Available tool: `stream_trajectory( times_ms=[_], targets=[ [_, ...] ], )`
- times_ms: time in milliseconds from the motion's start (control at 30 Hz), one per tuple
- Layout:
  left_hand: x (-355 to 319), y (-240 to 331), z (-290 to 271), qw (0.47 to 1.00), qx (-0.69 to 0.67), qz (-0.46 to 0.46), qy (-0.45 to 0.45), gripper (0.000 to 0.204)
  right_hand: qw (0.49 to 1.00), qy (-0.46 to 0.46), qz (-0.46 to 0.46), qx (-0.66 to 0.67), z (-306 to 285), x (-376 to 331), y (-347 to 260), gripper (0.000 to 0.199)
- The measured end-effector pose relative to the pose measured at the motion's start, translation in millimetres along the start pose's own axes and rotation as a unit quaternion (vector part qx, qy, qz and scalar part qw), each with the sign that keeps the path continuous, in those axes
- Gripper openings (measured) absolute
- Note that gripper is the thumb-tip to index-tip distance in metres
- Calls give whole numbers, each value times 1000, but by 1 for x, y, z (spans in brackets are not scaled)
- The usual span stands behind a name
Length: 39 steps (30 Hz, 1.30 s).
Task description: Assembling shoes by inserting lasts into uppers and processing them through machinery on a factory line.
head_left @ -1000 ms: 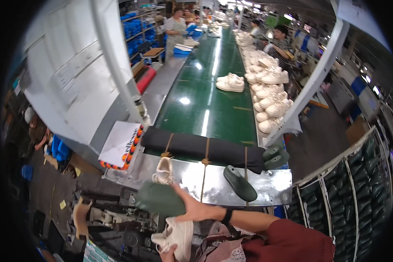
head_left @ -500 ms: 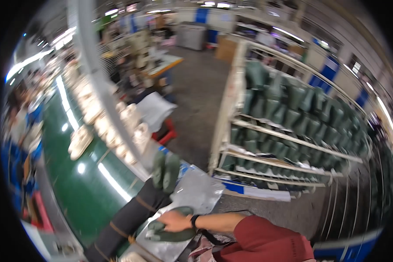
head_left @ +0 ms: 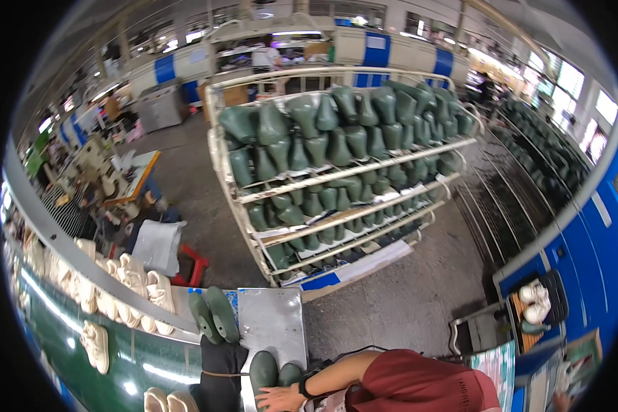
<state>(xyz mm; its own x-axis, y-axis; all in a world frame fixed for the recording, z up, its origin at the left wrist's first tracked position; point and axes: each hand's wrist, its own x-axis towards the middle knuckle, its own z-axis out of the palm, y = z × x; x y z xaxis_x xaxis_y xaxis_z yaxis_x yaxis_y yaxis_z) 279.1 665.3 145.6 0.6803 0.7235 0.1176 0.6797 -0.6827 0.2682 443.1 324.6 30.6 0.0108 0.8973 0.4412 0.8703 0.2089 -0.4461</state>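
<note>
My right hand [head_left: 281, 397] reaches in from the right at the lower edge, a black band on its wrist. Its fingers curl over the lower end of a dark green shoe last [head_left: 262, 368], gripping it on the metal-topped table [head_left: 271, 309]. Right beside this one, a second green shoe last [head_left: 290, 374] stands partly behind my wrist. A pair of green shoe lasts [head_left: 213, 316] rests at the table's far left corner, by a dark cloth-like covering [head_left: 221, 360] with a cord across it. My left hand is out of view.
A green conveyor belt [head_left: 127, 350] carrying cream shoes [head_left: 96, 345] runs on the left, behind a grey metal post [head_left: 82, 264]. Ahead stands a white rack [head_left: 364, 175] full of green lasts. A red stool [head_left: 193, 266] is beyond the table; a blue machine [head_left: 597, 240] stands right.
The view has swung to the right, bringing the whole rack and the blue machine into sight. The shoe last under my right hand has turned from lying crosswise to pointing away from me.
</note>
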Motion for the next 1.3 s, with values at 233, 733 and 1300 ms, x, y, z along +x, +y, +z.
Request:
stream_trajectory(
  times_ms=[233, 733, 1300],
  targets=[
    [-40, 146, 65, 962, -197, 52, -181, 76, 864, 190, 462, 54, -72, -110, -31, 59],
    [-20, 345, 59, 927, -238, 249, -149, 63, 350, 791, 494, 86, -417, -419, 11, 66],
    [168, 626, 124, 683, -709, 169, 43, 43, 218, 926, 306, -36, -674, -407, 127, 13]
  ],
)
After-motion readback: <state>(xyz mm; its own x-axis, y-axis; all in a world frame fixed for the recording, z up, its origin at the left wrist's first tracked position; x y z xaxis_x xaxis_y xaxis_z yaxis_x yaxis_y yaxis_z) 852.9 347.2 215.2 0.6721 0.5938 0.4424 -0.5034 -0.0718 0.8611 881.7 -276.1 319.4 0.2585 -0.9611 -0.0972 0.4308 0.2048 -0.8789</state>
